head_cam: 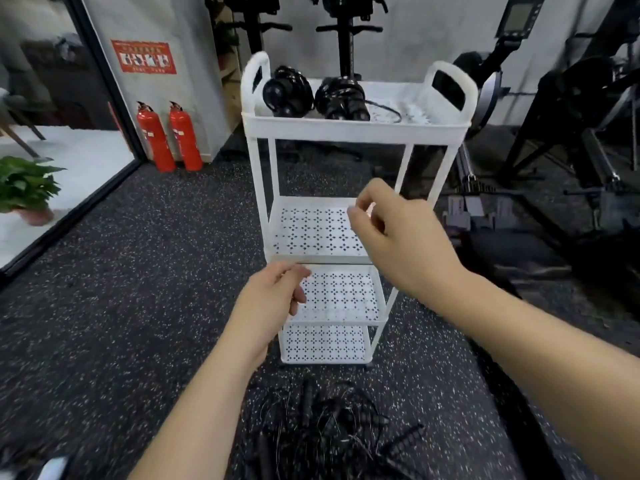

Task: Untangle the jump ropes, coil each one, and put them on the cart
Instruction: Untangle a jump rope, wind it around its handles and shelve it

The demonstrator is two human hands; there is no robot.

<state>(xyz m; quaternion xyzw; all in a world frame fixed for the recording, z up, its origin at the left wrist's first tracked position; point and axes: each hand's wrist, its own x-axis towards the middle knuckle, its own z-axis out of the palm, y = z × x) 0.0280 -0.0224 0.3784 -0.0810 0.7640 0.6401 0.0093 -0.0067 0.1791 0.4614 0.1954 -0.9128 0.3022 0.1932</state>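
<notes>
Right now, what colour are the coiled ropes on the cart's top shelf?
The coiled ropes are black, clearest in the head view.

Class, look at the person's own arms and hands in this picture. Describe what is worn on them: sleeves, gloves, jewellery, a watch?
Nothing is worn that shows. The left hand and right hand have no gloves and no visible rings. The left forearm and right forearm are uncovered to the picture's edge, with no sleeve, watch or bracelet in view.

Both bare forearms extended forward, left hand (273,296) lower, right hand (391,233) higher, fingers (358,218) of both loosely curled
</notes>
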